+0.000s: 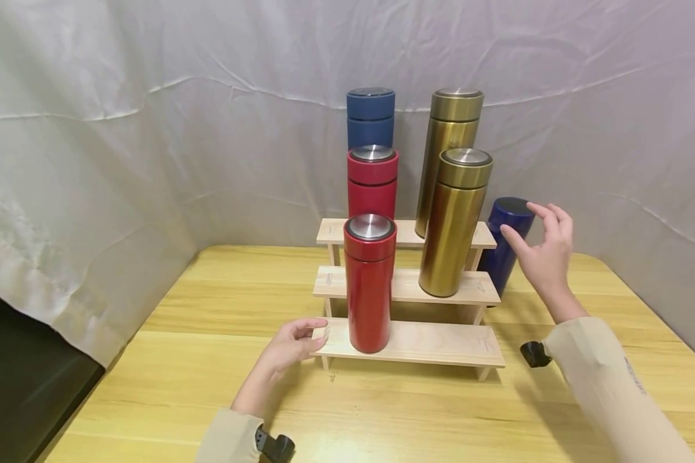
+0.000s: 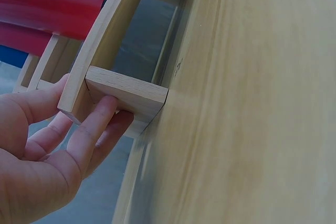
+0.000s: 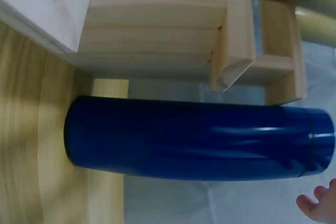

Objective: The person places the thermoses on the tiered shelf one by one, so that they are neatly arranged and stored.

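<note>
At the lower left of the three-step wooden display stand [image 1: 440, 339], my left hand [image 1: 292, 344] grips the end of the bottom step. In the left wrist view, fingers [image 2: 97, 124] reach under the board and against its support leg. To the right of the stand, a dark blue thermos [image 1: 502, 257] stands upright on the table, partly hidden by the steps. My right hand [image 1: 547, 257] is beside its cap, thumb and fingers spread apart. Fingertips [image 3: 307, 203] show just off the cap [image 3: 321, 140] in the right wrist view.
A red thermos [image 1: 370, 296] stands on the bottom step. Behind it are a crimson thermos [image 1: 372, 186] and a blue thermos [image 1: 370, 122]. On the right, a gold thermos [image 1: 454, 225] stands on the middle step, another gold thermos [image 1: 452, 135] on the top step. Grey cloth [image 1: 255, 148] hangs behind.
</note>
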Tool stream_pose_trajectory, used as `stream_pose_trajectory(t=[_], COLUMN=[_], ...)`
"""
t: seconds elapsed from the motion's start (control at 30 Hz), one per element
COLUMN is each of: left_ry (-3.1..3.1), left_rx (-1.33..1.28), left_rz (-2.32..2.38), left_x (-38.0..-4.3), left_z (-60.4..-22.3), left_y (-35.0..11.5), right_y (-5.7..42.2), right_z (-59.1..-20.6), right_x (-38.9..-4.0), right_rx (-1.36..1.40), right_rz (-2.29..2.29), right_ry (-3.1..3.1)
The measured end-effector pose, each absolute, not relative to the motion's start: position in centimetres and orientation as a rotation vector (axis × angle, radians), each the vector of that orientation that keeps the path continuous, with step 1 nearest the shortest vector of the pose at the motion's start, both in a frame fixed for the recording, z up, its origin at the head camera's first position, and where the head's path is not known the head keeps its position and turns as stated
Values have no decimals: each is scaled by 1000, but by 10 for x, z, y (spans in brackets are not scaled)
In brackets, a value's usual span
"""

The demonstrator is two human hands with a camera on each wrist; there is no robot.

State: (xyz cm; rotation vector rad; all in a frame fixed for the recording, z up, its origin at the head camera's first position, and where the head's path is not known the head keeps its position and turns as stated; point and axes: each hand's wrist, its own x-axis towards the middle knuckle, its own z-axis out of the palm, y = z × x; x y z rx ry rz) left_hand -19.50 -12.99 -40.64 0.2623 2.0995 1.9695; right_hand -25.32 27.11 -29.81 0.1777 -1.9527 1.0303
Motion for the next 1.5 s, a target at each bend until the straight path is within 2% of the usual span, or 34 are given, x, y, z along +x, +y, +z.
stream_pose_trajectory(t=[0.4,0.9,1.5], left_ry=[2099,2086,2081], left_rx=[262,275,278], left_rz=[1975,1986,1988], left_x=[-195,-195,-195], left_z=[-407,-406,-407], left_y=[-129,-129,-129], right_y=[277,285,290], right_z=[-305,-319,-321], right_x=[-274,-283,-275], right_rx=[13,55,-46], right_rz=[1122,1121,1212], right_ry=[-2085,-2089,-1844])
